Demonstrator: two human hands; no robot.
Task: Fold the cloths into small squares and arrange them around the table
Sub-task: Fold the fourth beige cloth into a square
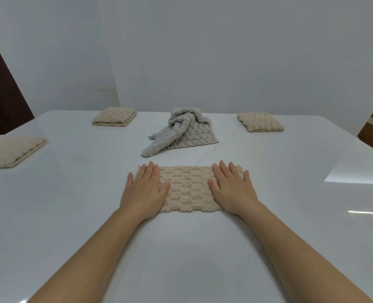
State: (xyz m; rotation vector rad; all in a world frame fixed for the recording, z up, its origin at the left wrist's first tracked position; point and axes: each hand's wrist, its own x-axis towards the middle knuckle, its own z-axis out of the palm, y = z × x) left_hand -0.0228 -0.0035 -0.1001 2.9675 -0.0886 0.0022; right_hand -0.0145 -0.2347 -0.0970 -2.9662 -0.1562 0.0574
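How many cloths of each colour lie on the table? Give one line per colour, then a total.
Beige cloths: 4
Grey cloths: 1
Total: 5

We saw a glossy, smooth white counter; the beige cloth and grey cloth were plush, bobbled terry; the wall was matt.

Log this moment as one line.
left hand, right hand: flat on beige cloth, half-folded | folded squares: three | grey cloth: crumpled, unfolded | table
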